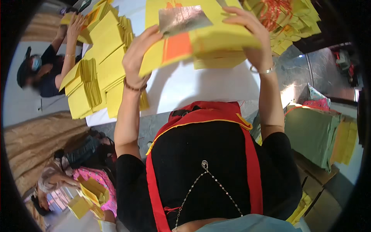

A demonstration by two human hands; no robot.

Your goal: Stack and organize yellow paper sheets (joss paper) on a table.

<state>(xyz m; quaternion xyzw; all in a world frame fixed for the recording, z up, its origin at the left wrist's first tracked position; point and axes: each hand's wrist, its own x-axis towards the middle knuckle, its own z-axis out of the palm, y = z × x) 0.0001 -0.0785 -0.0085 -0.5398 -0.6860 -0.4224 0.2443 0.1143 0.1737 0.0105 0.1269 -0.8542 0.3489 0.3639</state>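
Observation:
Between my two hands is a yellow paper sheet (220, 38), raised over the white table and bowed along its near edge. A shiny silver foil patch (184, 21) and an orange block (177, 48) show on it. My left hand (140, 52) grips its left side, fingers on top. At the right side my right hand (255, 36) is curled over the sheet, with fingers reaching across the top; its thumb is hidden. Beneath the sheet, a small stack of yellow paper (218, 61) lies on the table.
Folded yellow paper stacks (110, 42) crowd the left of the white table (205, 87). Yellow bundles with red strings (276, 17) are at the far right. A masked person (46, 71) handles yellow paper at the left; another (58, 178) works lower left. A green wrapped bale (313, 131) stands right.

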